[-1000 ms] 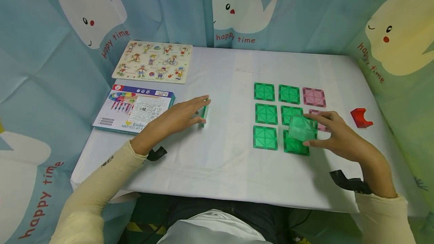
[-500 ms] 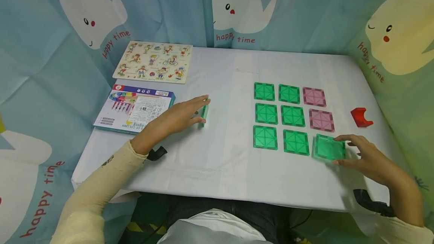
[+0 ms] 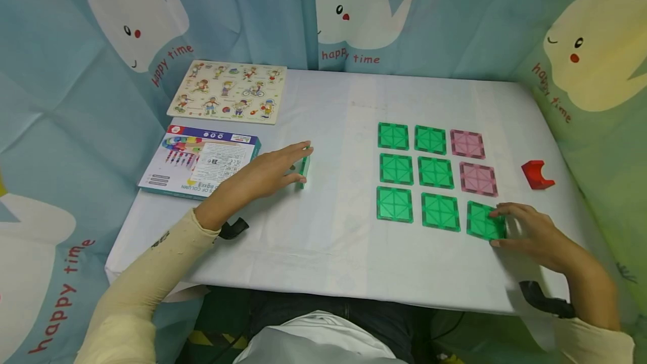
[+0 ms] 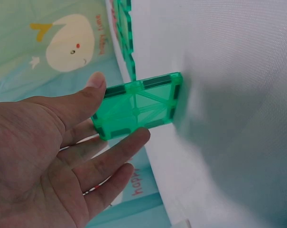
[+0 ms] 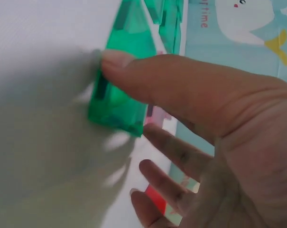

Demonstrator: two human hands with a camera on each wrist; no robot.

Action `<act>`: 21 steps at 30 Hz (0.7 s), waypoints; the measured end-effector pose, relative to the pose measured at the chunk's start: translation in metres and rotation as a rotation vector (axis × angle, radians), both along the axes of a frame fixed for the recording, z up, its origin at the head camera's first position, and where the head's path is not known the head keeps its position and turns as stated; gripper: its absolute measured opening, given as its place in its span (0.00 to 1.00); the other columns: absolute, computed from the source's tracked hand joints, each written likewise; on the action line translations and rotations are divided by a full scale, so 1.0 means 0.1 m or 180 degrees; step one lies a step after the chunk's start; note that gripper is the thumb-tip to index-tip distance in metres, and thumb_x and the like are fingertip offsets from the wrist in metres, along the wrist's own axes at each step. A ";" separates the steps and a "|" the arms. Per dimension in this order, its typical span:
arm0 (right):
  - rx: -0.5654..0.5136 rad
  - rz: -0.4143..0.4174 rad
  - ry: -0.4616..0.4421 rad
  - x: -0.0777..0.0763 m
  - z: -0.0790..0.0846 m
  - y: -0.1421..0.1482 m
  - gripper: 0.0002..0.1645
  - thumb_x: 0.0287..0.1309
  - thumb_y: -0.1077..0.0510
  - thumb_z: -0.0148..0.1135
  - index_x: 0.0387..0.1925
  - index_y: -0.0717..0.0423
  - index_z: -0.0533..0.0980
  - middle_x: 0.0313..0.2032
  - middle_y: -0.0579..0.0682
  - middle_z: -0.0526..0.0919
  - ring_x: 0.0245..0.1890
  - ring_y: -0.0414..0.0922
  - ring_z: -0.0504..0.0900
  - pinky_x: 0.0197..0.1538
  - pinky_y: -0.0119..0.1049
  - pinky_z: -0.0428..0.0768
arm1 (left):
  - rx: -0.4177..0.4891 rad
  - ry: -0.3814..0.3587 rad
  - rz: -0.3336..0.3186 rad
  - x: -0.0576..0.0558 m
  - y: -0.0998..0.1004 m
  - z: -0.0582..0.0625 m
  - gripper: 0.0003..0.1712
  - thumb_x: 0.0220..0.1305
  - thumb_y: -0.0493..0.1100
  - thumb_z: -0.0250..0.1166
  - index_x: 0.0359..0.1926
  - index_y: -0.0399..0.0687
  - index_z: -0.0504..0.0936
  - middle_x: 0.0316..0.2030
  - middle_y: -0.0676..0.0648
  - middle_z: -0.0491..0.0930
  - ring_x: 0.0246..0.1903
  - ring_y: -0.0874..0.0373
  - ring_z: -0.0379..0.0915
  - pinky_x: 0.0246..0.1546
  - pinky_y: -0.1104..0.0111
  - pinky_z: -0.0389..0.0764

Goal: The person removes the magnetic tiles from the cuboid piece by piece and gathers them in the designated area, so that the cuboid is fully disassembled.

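Observation:
In the head view, my left hand (image 3: 260, 174) pinches a clear green square magnetic tile (image 4: 155, 107) on edge. The left wrist view shows the thumb on its upper edge and a finger along its lower one, close over the white cloth. My right hand (image 3: 533, 235) has thumb and forefinger on opposite edges of another green tile (image 3: 482, 221), which lies flat at the near right corner of a three-by-three layout. Pink tiles (image 3: 467, 144) fill the two spots behind it; the others, such as the middle green tile (image 3: 435, 173), are green.
A red notched block (image 3: 538, 175) sits right of the tiles. To the left lie a boxed toy (image 3: 202, 156) and, behind it, a picture puzzle board (image 3: 227, 91). Printed curtains (image 3: 273, 10) close in the white-covered table (image 3: 343, 263) at the back and sides.
My right hand has carried its green tile right from above the layout and set it down at the near right corner, fingers now drawn to its right side. The left hand has stayed put.

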State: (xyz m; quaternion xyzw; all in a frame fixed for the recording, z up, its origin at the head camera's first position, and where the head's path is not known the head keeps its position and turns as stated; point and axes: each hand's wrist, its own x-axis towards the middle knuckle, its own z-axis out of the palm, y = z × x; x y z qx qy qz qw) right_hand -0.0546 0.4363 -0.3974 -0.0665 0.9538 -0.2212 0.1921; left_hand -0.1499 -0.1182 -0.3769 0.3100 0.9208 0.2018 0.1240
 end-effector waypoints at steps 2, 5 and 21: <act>0.0115 0.0042 -0.0014 -0.03 0.02 -0.03 0.38 0.57 0.59 0.79 0.64 0.64 0.71 0.69 0.80 0.59 0.64 0.81 0.54 0.56 0.85 0.65 | -0.0001 0.0002 -0.0002 0.00 -0.01 0.00 0.41 0.77 0.52 0.65 0.82 0.46 0.60 0.84 0.47 0.51 0.78 0.46 0.61 0.72 0.50 0.71; 0.0230 0.0109 0.0025 -0.07 0.10 -0.09 0.38 0.56 0.59 0.78 0.64 0.65 0.71 0.70 0.81 0.57 0.64 0.84 0.53 0.55 0.86 0.64 | 0.0000 0.0008 -0.0002 0.00 -0.02 -0.01 0.41 0.77 0.53 0.65 0.82 0.46 0.60 0.84 0.47 0.51 0.78 0.47 0.60 0.73 0.50 0.71; -0.0166 0.0616 0.0221 -0.86 0.32 -1.87 0.54 0.75 0.43 0.64 0.85 0.54 0.45 0.74 0.69 0.67 0.76 0.68 0.62 0.71 0.74 0.65 | -0.0023 -0.0032 0.0029 -0.01 0.01 0.00 0.43 0.75 0.51 0.67 0.82 0.45 0.61 0.84 0.47 0.52 0.77 0.47 0.62 0.73 0.51 0.71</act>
